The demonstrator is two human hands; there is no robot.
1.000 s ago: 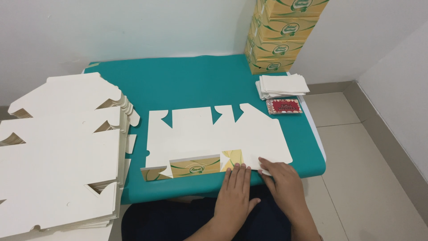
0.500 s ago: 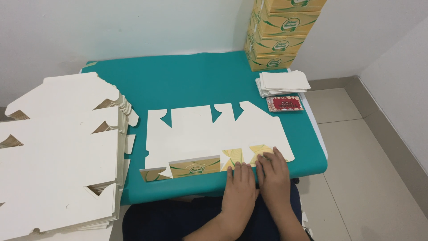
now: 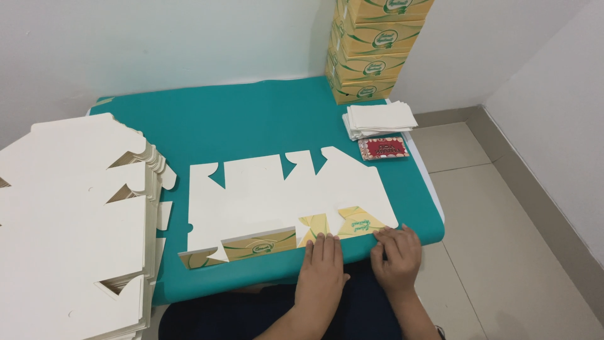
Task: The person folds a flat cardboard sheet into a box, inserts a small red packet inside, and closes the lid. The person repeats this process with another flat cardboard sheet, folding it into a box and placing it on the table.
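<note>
While both hands lay flat at the near edge of the teal surface, the left hand pressed its open, outstretched fingers on a folded-up yellow flap of the flat white carton blank, and the right hand rested with loosely spread fingers against the blank's near right corner, gripping nothing. The blank lay unfolded in the middle of the surface, white side up, its near flaps turned to show yellow print. A tall stack of white blanks sat to the left; stacked yellow boxes, a pile of white papers and a small red packet stood at the far right.
</note>
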